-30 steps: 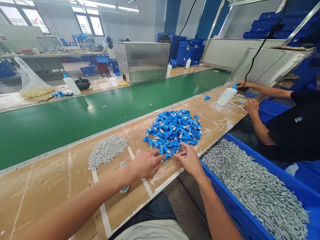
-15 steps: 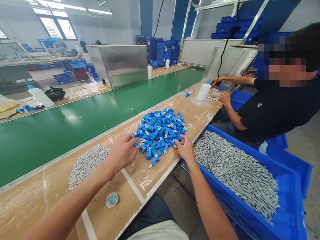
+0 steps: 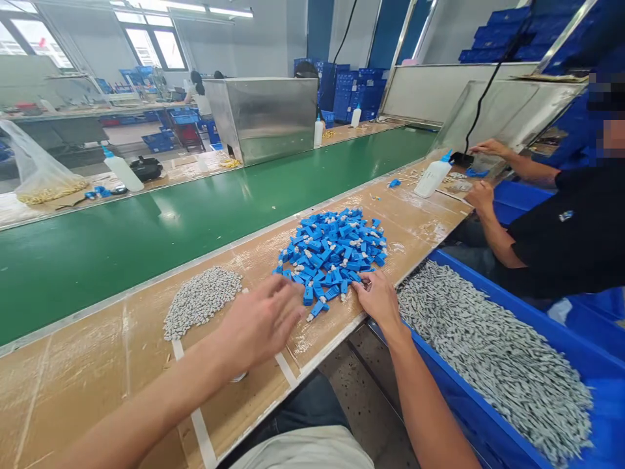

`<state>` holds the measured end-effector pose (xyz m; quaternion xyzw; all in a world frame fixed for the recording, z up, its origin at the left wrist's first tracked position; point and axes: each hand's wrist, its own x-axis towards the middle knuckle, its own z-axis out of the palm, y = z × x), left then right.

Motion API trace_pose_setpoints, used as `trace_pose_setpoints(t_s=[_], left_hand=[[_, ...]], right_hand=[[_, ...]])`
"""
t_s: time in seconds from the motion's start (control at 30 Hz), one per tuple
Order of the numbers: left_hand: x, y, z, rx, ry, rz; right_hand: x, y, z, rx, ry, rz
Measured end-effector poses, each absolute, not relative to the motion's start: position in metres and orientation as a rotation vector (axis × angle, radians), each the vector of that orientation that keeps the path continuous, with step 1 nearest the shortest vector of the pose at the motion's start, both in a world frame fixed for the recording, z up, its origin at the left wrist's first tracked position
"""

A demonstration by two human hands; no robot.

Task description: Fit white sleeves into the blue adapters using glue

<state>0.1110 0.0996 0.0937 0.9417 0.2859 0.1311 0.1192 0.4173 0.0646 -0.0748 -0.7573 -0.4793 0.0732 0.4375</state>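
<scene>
A heap of small blue plastic pieces (image 3: 336, 244) with pale tips lies on the brown-covered bench. At its near right edge, my right hand (image 3: 379, 299) rests with thumb and forefinger curled close together against the blue pieces; what is between them is hidden. My left hand (image 3: 267, 316) is smeared by motion, held above the bench just left of the heap. Whether it holds anything does not show. Farther left is a flat pile of small grey bead-like pieces (image 3: 202, 299). Under my left wrist, only the rim of a small round dish (image 3: 239, 377) shows.
A blue bin (image 3: 424, 368) full of grey slender pieces stands right of the bench. Beyond the bench runs a green conveyor belt (image 3: 219, 215). A white squeeze bottle (image 3: 433, 176) stands past the heap, near a co-worker's hands (image 3: 482, 195). A metal box (image 3: 268, 120) sits across the belt.
My left hand has drawn back from the blue heap toward me and now covers most of the dish. My right hand stays at the heap's edge, its fingers closer together. The view has swung left.
</scene>
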Motion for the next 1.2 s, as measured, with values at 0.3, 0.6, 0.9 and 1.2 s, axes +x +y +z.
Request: trace_pose_setpoints(t_s=[0.3,0.6,0.9,1.2], left_hand=[[0.064,-0.002,0.085,2.233,0.802,0.325],[0.085,-0.012,0.025,1.225,0.860,0.794],[0.053,-0.003,0.016,0.761,0.679,0.676],[0.005,-0.038,-0.009,0.257,0.553,0.652]], right_hand=[[0.420,0.054,-0.061,-1.691,-1.109,0.359],[0.314,-0.012,0.002,-1.223,-1.416,0.795],[0.252,-0.010,0.022,-0.928,-1.764,1.079],[0.242,-0.013,0.002,-1.195,-1.639,1.122]])
